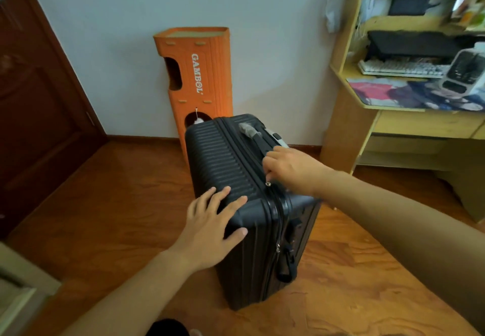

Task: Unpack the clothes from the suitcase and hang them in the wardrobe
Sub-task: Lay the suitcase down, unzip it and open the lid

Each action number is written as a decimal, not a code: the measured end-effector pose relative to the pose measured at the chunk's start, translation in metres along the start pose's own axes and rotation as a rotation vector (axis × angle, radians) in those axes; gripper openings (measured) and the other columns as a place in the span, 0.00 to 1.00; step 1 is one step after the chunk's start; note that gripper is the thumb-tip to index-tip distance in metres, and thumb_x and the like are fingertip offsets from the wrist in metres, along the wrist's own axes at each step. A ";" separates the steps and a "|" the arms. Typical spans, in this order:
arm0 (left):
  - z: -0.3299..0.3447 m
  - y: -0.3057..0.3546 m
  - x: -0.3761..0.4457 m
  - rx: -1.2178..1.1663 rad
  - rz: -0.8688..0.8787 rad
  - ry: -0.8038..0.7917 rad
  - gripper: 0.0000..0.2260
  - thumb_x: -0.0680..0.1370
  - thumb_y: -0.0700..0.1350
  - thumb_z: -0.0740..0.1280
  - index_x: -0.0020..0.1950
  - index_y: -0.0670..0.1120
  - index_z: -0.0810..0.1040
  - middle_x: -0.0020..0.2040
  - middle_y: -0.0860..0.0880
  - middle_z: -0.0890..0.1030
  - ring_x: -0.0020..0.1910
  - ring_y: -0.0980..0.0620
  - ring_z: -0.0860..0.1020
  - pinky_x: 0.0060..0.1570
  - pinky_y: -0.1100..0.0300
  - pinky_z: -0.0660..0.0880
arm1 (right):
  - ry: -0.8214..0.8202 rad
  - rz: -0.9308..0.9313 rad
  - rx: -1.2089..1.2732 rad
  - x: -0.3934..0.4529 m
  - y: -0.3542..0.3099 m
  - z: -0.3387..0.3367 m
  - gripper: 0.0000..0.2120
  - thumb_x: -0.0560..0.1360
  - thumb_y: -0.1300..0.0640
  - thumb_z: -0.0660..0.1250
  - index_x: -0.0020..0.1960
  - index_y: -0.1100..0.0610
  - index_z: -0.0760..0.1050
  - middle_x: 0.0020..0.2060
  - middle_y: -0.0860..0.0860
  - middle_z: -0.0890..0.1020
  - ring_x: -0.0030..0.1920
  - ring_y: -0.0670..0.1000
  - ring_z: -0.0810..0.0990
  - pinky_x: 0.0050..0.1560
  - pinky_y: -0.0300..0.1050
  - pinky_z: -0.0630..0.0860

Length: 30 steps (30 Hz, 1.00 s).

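Observation:
A black ribbed hard-shell suitcase [225, 162] stands on its side on the wooden floor, closed. My left hand [212, 220] lies flat with spread fingers on its near top corner. My right hand [291, 170] is over the zipper line on top and pinches a small metal zipper pull [268, 184]. The carry handle [252, 132], wrapped in grey film, lies beyond my right hand. No clothes and no wardrobe are visible.
An orange cardboard cat tower [199, 73] stands against the wall right behind the suitcase. A dark wooden door [39, 99] is at the left. A light wood desk [406, 115] with a keyboard and shelves fills the right. A pale furniture edge [15, 296] sits at bottom left.

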<state>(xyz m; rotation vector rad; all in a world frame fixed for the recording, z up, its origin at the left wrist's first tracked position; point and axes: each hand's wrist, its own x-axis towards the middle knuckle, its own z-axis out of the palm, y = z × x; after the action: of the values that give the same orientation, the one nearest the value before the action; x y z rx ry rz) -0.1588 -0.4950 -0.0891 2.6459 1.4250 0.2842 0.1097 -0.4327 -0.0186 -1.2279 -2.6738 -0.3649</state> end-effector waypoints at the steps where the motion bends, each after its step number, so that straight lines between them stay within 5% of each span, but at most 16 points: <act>1: -0.007 -0.008 0.002 -0.001 0.047 0.014 0.27 0.81 0.68 0.52 0.79 0.68 0.53 0.82 0.54 0.54 0.80 0.46 0.49 0.74 0.50 0.44 | -0.026 -0.016 -0.006 0.017 0.011 0.003 0.05 0.77 0.53 0.69 0.46 0.53 0.74 0.44 0.49 0.77 0.45 0.51 0.72 0.48 0.53 0.75; 5: -0.045 -0.043 0.036 -0.129 0.226 -0.029 0.18 0.84 0.62 0.53 0.72 0.65 0.72 0.65 0.66 0.73 0.66 0.64 0.66 0.66 0.67 0.58 | -0.085 -0.100 -0.022 0.096 0.056 0.032 0.04 0.77 0.52 0.69 0.47 0.52 0.78 0.49 0.51 0.75 0.54 0.54 0.69 0.54 0.56 0.75; 7: -0.068 -0.067 0.077 -0.401 0.130 -0.132 0.13 0.84 0.55 0.60 0.65 0.60 0.81 0.51 0.66 0.81 0.55 0.68 0.75 0.56 0.74 0.67 | -0.154 -0.070 0.022 0.141 0.080 0.048 0.04 0.76 0.52 0.70 0.48 0.53 0.79 0.52 0.52 0.76 0.57 0.57 0.69 0.59 0.55 0.72; 9: -0.080 -0.094 0.130 -0.549 0.033 -0.148 0.09 0.83 0.50 0.64 0.58 0.57 0.84 0.48 0.62 0.85 0.55 0.65 0.78 0.61 0.68 0.72 | -0.221 -0.007 0.061 0.182 0.105 0.063 0.05 0.77 0.52 0.69 0.50 0.52 0.80 0.55 0.52 0.76 0.61 0.58 0.68 0.63 0.53 0.69; 10: -0.076 -0.107 0.155 -0.457 0.021 -0.052 0.08 0.83 0.51 0.65 0.57 0.58 0.83 0.54 0.61 0.84 0.61 0.64 0.76 0.66 0.61 0.71 | -0.237 0.018 0.083 0.199 0.115 0.069 0.05 0.77 0.52 0.69 0.51 0.53 0.80 0.55 0.52 0.76 0.62 0.58 0.68 0.65 0.52 0.67; 13: -0.044 -0.132 0.201 -0.142 -0.186 -0.057 0.21 0.84 0.59 0.56 0.77 0.60 0.66 0.80 0.51 0.60 0.80 0.49 0.52 0.79 0.47 0.53 | -0.250 0.073 0.168 0.239 0.139 0.081 0.04 0.78 0.57 0.67 0.51 0.56 0.79 0.54 0.54 0.76 0.60 0.57 0.69 0.63 0.47 0.66; 15: -0.026 -0.131 0.206 -0.148 -0.306 -0.128 0.26 0.84 0.63 0.46 0.82 0.61 0.51 0.83 0.50 0.43 0.81 0.48 0.38 0.80 0.45 0.47 | -0.269 0.103 0.213 0.256 0.152 0.089 0.04 0.78 0.59 0.66 0.51 0.59 0.77 0.52 0.56 0.77 0.56 0.57 0.72 0.58 0.44 0.63; 17: -0.024 -0.132 0.200 -0.111 -0.270 -0.119 0.27 0.83 0.65 0.43 0.82 0.61 0.51 0.83 0.50 0.45 0.82 0.45 0.40 0.79 0.44 0.52 | -0.300 0.157 0.285 0.269 0.160 0.093 0.02 0.78 0.60 0.65 0.49 0.59 0.75 0.48 0.56 0.77 0.51 0.58 0.74 0.53 0.44 0.65; 19: -0.035 -0.145 0.203 -0.061 -0.186 -0.097 0.27 0.82 0.65 0.48 0.79 0.60 0.61 0.80 0.49 0.60 0.79 0.42 0.57 0.71 0.43 0.66 | -0.344 0.258 0.386 0.282 0.164 0.094 0.02 0.79 0.59 0.64 0.48 0.56 0.71 0.46 0.52 0.76 0.48 0.56 0.75 0.47 0.47 0.67; 21: -0.047 -0.165 0.219 -0.041 -0.091 -0.020 0.23 0.81 0.65 0.53 0.71 0.57 0.73 0.67 0.52 0.73 0.66 0.47 0.71 0.60 0.50 0.72 | -0.372 0.351 0.450 0.294 0.167 0.091 0.03 0.80 0.57 0.63 0.49 0.52 0.69 0.46 0.48 0.75 0.46 0.51 0.74 0.44 0.45 0.65; 23: -0.052 -0.189 0.241 -0.064 -0.087 0.067 0.20 0.82 0.63 0.55 0.63 0.54 0.76 0.56 0.53 0.74 0.56 0.50 0.73 0.55 0.53 0.71 | -0.413 0.409 0.459 0.309 0.170 0.091 0.03 0.80 0.56 0.64 0.49 0.52 0.70 0.46 0.48 0.76 0.46 0.51 0.75 0.45 0.45 0.66; 27: -0.032 -0.212 0.253 -0.366 -0.388 -0.053 0.33 0.77 0.72 0.54 0.76 0.54 0.63 0.74 0.46 0.64 0.73 0.46 0.65 0.69 0.44 0.68 | -0.532 0.488 0.415 0.331 0.181 0.099 0.04 0.80 0.55 0.65 0.52 0.55 0.75 0.48 0.52 0.82 0.48 0.56 0.79 0.47 0.49 0.74; 30: -0.012 -0.218 0.247 -0.926 -0.553 -0.145 0.45 0.70 0.79 0.59 0.79 0.66 0.41 0.79 0.59 0.49 0.79 0.52 0.53 0.76 0.42 0.62 | -0.664 0.452 0.345 0.351 0.187 0.107 0.02 0.81 0.54 0.64 0.52 0.52 0.74 0.47 0.50 0.81 0.47 0.53 0.79 0.49 0.50 0.76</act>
<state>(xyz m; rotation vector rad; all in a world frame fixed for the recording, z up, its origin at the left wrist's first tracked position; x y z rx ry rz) -0.2056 -0.1685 -0.0943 1.4638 1.4237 0.5122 0.0202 -0.0313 -0.0019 -2.0172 -2.6186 0.6466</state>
